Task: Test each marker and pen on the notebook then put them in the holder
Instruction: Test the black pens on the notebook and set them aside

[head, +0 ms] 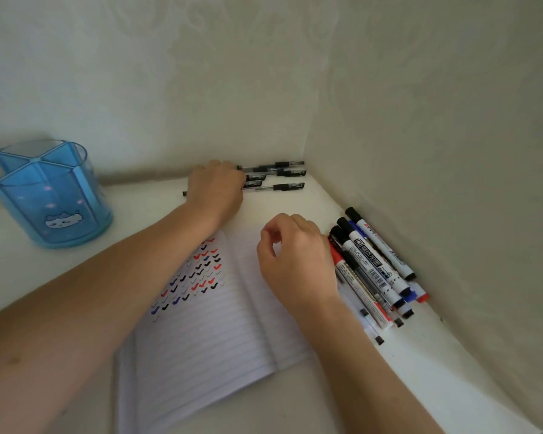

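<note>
The left hand lies over the black gel pens by the back wall, one pen end poking out beside the wrist; its fingers are hidden, so I cannot tell whether they grip; the right hand hovers over the open lined notebook, fingers loosely curled on nothing, just beside the heap of whiteboard markers; the blue pen holder stands far left on the white table.

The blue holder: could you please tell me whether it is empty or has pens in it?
Empty: the holder stands upright, nothing pokes above its rim or shows through its translucent walls.
</note>
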